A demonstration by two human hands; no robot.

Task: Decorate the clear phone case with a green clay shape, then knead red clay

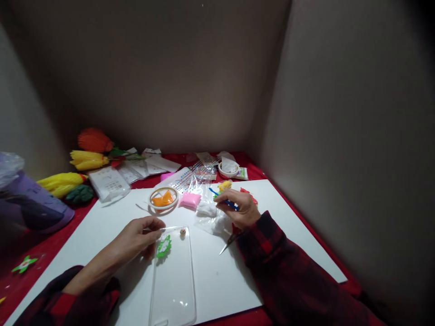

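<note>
A clear phone case [173, 285] lies on the white board, its top left corner pinched by my left hand [141, 233]. Stuck near the case's upper left is a green clay piece [159, 251] with a white middle, and a small round charm [182, 231] sits near its upper right. My right hand [243, 210] is closed around a thin blue plastic stick tool [231, 205], raised over the clay packets. Below that wrist the metal blade of the scissors [226, 245] points toward the case; the handles are partly hidden.
On the white board [292, 253] lie a pink clay packet [190, 200], white clay packets [206, 208] and a tape roll [151, 206] with orange clay inside. Rhinestone sheets [183, 179] and another roll [222, 172] are behind. Paper flowers [90, 160] and a purple container [37, 199] stand left.
</note>
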